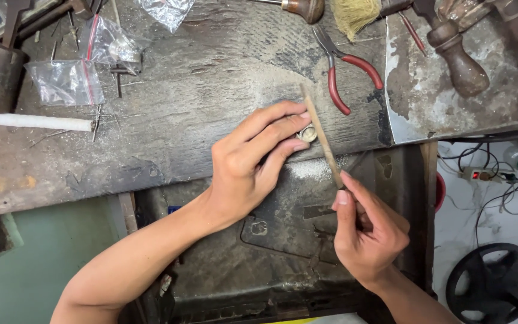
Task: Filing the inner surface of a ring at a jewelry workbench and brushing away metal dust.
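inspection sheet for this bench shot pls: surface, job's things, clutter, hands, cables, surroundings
Surface: worn grey workbench, scratched, pale dust near its front edge.
Job's things: small ring-like metal piece pressed at the bench edge; thin file laid across it.
Clutter: red-handled pliers, clear plastic bags, white rod, brush, wooden-handled tools.
Hands: left hand pinches the piece; right hand grips the file's lower end.
Cables: black cords and a power strip on the floor.
Surroundings: dark wheel-shaped object on the floor, lower right.

2 bare forearms, seemingly sleeveless
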